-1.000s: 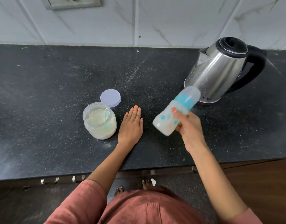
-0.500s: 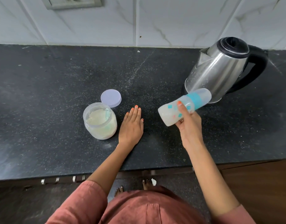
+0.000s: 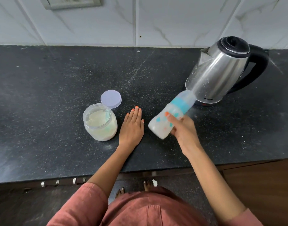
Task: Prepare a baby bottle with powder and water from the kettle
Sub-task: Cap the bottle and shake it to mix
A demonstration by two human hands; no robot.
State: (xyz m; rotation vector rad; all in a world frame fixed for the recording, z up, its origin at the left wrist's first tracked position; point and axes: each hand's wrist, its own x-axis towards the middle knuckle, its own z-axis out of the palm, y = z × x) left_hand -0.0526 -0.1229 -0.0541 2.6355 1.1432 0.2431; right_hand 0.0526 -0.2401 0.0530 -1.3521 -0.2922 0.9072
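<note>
My right hand (image 3: 183, 128) grips a capped baby bottle (image 3: 171, 114) with a blue collar and milky white contents. The bottle is held above the counter, tilted with its cap up and to the right, and it is motion-blurred. My left hand (image 3: 132, 128) rests flat on the black counter (image 3: 50, 95), fingers straight. Just left of it stands an open clear jar of pale powder (image 3: 100, 122), and its lilac lid (image 3: 111, 99) lies behind it. A steel kettle (image 3: 218, 70) with a black lid and handle stands at the back right, its lid down.
A white tiled wall (image 3: 172, 18) with a socket plate (image 3: 71, 2) runs behind the counter. The counter's front edge (image 3: 91, 175) has small hooks beneath it. Bare feet (image 3: 133, 188) stand on the floor below.
The bottle has swung in my right hand, from steeply tilted to nearly level and back to steeply tilted. My left hand, the jar and the kettle stayed put.
</note>
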